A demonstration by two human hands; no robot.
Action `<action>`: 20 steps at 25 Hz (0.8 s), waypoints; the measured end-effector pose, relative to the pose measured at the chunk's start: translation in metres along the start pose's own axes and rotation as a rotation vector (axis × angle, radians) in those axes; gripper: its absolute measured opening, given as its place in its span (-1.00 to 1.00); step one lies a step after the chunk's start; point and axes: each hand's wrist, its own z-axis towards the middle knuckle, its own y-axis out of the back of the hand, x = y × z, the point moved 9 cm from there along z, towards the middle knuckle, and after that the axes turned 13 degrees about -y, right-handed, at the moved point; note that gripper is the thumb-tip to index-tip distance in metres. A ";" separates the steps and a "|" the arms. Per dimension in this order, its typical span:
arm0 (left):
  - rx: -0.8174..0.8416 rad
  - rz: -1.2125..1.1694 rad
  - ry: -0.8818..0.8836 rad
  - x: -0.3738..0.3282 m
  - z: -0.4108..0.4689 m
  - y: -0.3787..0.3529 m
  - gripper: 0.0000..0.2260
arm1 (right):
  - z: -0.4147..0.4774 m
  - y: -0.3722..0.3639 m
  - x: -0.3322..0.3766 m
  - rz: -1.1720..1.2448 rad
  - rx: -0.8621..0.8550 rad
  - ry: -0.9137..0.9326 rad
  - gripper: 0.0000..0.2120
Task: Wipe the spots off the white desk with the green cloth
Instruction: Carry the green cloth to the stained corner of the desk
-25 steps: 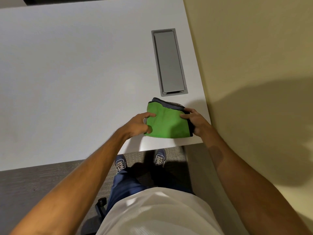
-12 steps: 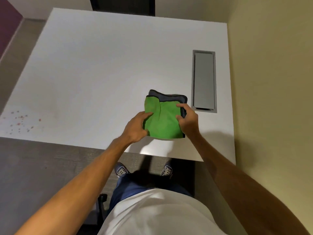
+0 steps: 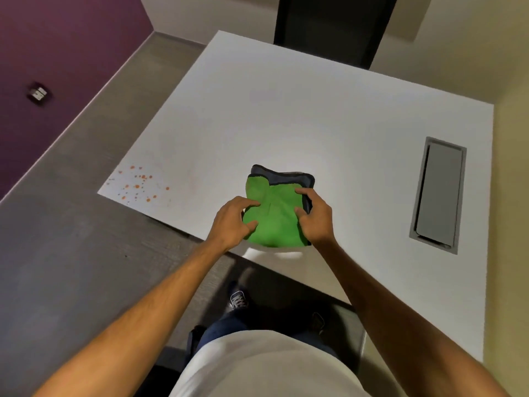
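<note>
A folded green cloth [image 3: 274, 216] with a dark grey edge lies on the white desk [image 3: 315, 116], close to its near edge. My left hand [image 3: 233, 222] grips the cloth's left side with thumb and fingers. My right hand [image 3: 315, 217] holds its right side, fingers curled over the dark border. A scatter of small orange spots [image 3: 137, 184] marks the desk's near left corner, well to the left of the cloth and apart from both hands.
A grey cable hatch [image 3: 438, 196] is set into the desk at the right. A yellow wall [image 3: 512, 196] runs along the right side. A dark chair back [image 3: 335, 27] stands behind the desk's far edge. Grey floor and a purple wall lie to the left.
The view has swung left, bringing the orange spots fully into sight. Both hands have carried the cloth leftward along the near edge, away from the cable hatch, keeping their hold.
</note>
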 end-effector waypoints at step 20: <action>-0.189 0.357 0.323 0.202 -0.027 0.160 -0.64 | 0.033 -0.261 0.136 -0.115 0.371 0.173 -0.54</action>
